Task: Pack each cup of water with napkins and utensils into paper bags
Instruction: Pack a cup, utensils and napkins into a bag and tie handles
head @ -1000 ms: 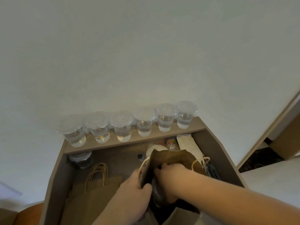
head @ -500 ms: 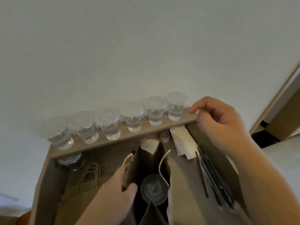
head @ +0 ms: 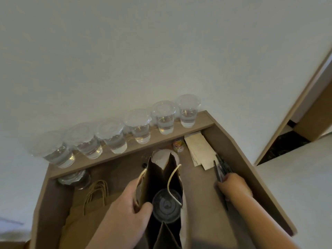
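Brown paper bag (head: 171, 166), lidded clear cup (head: 166, 206) inside, stands pinched open by the left grip (head: 125, 208); right grip (head: 235, 187) touches black utensils (head: 221, 168), closure unclear. Next: lift one set into it.

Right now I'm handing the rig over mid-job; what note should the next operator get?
Left grip holds the open paper bag by its left rim. Right grip holds the black utensils at right.
Done: one lidded cup sits in the bag.
Left: utensils and napkins into this bag, then the six cups on the shelf, using the flat bags at left.
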